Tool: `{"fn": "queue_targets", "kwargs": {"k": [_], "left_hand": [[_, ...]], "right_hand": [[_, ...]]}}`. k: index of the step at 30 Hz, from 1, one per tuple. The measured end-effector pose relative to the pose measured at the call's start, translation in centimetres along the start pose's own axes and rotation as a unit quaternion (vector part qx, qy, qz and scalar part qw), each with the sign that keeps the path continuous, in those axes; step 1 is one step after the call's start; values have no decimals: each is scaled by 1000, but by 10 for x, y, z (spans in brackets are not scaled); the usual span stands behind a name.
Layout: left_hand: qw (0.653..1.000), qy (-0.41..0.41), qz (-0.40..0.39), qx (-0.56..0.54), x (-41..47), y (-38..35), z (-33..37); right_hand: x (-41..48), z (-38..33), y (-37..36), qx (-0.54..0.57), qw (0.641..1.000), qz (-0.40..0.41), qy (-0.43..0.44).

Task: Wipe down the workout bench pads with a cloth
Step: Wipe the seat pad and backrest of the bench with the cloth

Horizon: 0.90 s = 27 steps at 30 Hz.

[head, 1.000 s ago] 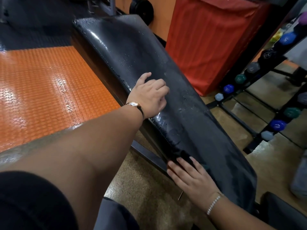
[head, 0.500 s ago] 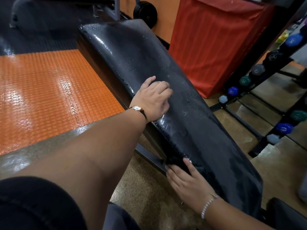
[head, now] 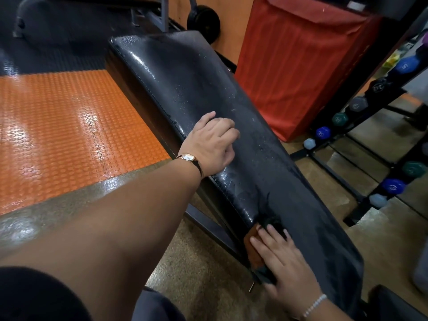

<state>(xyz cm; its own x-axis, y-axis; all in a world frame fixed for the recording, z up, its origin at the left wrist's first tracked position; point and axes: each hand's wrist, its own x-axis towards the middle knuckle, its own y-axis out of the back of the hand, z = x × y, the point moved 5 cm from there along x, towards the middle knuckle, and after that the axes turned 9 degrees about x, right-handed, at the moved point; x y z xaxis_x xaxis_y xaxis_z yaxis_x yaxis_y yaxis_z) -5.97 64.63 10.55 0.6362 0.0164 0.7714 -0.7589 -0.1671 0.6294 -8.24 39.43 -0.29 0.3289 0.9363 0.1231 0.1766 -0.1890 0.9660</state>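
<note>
The long black bench pad [head: 266, 126] runs diagonally from far left to near right, shiny and dotted with water drops. My left hand [head: 213, 142], with a wristwatch, rests on the pad's left edge with fingers loosely curled and holds nothing. My right hand [head: 284, 262], with a bead bracelet, presses with straight fingers on a dark cloth [head: 274, 224] at the pad's near left edge. An orange-brown patch [head: 253, 247] shows under the fingers; I cannot tell whether it belongs to the cloth or the pad.
Orange studded floor mat [head: 62, 126] lies left of the bench. A red fabric-covered block [head: 296, 66] stands behind the pad. A dumbbell rack [head: 361, 126] with coloured dumbbells stands to the right. A black weight plate [head: 203, 22] leans at the back. The bench's metal frame [head: 208, 225] runs below the pad.
My right hand has slid a little along the pad's near edge with the cloth, and the orange-brown patch now shows. The left hand stays in place on the pad.
</note>
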Motion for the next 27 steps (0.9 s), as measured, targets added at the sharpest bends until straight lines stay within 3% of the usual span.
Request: {"fn": "queue_targets", "kwargs": {"k": [2,6,8,12,14,17,19,25,27], "left_hand": [[1000,5,3,1,1,0,-1],[1000,8,3,1,1,1,0],[1000,7,1,3,1,1,0],[1000,5,-6,7,1,0,0],[1000,6,-4,5,2,0,0],[1000,6,-6,6,2,0,0],[1000,7,-8,7,2,0,1],[1000,6,-9,8,2,1,1],[1000,7,-8,3,2,1,1]], "right_hand": [[2,20,12,45,996,31,-67],[42,35,32,114,935,149,-301],[59,20,30,86,941,153,-289],[48,3,13,4,983,83,-163],[43,24,19,3,979,86,-187],[52,74,37,65,910,103,-396],[70,83,47,63,876,114,-464],[82,-9,28,48,961,127,-242],[71,1,26,59,964,121,-230]]}}
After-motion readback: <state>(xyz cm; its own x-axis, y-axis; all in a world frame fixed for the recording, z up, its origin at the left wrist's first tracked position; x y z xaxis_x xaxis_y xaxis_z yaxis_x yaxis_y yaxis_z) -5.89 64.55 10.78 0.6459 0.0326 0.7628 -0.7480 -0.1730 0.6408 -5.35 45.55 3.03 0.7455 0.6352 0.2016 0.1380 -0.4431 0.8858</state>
